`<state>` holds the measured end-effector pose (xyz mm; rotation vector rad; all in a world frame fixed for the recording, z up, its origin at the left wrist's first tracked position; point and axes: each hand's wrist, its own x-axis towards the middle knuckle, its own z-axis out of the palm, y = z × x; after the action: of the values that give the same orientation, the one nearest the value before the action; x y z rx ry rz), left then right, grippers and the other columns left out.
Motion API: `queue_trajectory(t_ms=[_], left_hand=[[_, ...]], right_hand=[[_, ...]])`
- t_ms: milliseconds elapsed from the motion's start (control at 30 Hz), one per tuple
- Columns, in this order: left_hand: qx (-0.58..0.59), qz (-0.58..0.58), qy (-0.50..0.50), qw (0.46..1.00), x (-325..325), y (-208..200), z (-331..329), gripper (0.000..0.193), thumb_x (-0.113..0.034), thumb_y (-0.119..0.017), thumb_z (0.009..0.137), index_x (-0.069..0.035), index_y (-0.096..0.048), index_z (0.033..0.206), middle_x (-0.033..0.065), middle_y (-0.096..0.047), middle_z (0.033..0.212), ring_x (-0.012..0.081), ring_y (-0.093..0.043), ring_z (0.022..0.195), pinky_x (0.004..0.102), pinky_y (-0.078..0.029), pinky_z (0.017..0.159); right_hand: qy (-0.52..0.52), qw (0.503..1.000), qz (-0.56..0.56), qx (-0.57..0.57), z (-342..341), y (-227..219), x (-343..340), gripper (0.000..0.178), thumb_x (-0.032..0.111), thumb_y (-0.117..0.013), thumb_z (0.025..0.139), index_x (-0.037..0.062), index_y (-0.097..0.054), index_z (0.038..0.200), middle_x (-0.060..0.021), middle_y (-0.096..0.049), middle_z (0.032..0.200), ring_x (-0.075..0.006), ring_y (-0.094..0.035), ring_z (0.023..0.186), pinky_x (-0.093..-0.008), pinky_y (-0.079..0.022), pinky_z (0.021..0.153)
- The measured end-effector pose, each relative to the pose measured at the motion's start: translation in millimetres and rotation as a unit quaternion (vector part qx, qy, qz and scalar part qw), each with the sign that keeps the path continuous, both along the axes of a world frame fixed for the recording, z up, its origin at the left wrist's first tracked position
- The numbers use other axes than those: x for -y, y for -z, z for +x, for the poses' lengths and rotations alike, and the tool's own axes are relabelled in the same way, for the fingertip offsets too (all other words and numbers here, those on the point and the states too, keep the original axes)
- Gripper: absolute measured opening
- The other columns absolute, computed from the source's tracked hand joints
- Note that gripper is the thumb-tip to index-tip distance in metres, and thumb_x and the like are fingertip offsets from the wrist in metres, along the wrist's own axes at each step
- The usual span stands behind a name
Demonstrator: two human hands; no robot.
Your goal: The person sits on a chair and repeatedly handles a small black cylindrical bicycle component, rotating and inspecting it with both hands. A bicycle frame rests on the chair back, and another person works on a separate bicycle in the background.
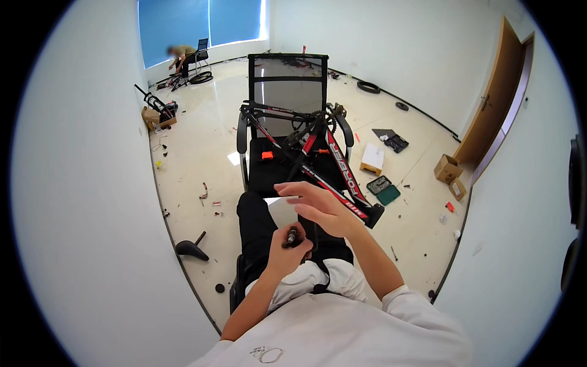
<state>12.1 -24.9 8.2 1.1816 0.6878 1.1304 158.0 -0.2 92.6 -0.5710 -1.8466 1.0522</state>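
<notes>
My left hand (282,249), above my lap, is closed around a small black cylindrical part (293,233); its end shows between thumb and fingers, and the rest is hidden. Just beyond and to the right, my right hand (321,208) is raised with fingers stretched toward the left and nothing in it. In front of me, a black, red and white bicycle frame (333,153) lies across a black mesh office chair (287,92). A chainring (331,122) is still on the frame. On the chair seat sits a small orange object (267,155).
Left on the floor lies a bicycle saddle (192,249) with its post. To the right are an open green tool case (383,190), a white-topped box (372,158) and a cardboard box (447,168) by the wooden door (489,98). Another person (181,54) bends over bicycle parts far left.
</notes>
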Motion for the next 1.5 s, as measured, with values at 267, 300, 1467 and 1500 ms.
queue_trajectory(t_ms=[267,300,1467,1500], left_hand=[[0.11,-0.048,-0.034,0.992,-20,-4,-22,0.013,0.002,-0.057,0.073,-0.005,-0.046,0.068,0.0066,-0.054,0.057,0.0131,-0.053,0.041,0.0249,-0.038,0.036],[0.142,-0.08,-0.026,0.986,-19,-6,-23,0.012,0.001,-0.056,0.073,-0.005,-0.047,0.068,0.0066,-0.054,0.056,0.0129,-0.053,0.042,0.0241,-0.037,0.036],[-0.143,0.349,-0.288,0.88,-30,24,-14,0.016,-0.001,-0.064,0.076,-0.002,-0.049,0.07,0.002,-0.049,0.054,0.0071,-0.047,0.048,0.0232,-0.038,0.045],[-0.137,0.324,-0.266,0.897,-28,27,-13,0.014,-0.002,-0.064,0.076,-0.001,-0.051,0.071,0.0022,-0.051,0.055,0.0074,-0.049,0.048,0.0225,-0.04,0.046]], right_hand=[[-0.157,0.903,-0.399,0.028,-12,114,38,0.067,0.049,-0.023,0.102,-0.0011,-0.067,0.097,-0.0141,-0.069,0.095,-0.0231,-0.066,0.092,-0.0346,-0.05,0.086],[-0.241,0.888,-0.392,0.013,-14,101,39,0.069,0.05,-0.022,0.102,-0.0016,-0.067,0.095,-0.0144,-0.069,0.095,-0.0232,-0.066,0.092,-0.0351,-0.05,0.086],[0.025,0.882,-0.461,-0.092,-9,132,34,0.05,0.04,-0.039,0.102,0.0154,-0.032,0.059,0.0071,-0.027,0.051,-0.0054,-0.022,0.04,-0.0237,-0.016,0.038],[0.064,0.906,-0.409,-0.084,-13,140,36,0.05,0.04,-0.039,0.102,0.0154,-0.032,0.059,0.0072,-0.026,0.051,-0.0051,-0.022,0.04,-0.0236,-0.017,0.038]])
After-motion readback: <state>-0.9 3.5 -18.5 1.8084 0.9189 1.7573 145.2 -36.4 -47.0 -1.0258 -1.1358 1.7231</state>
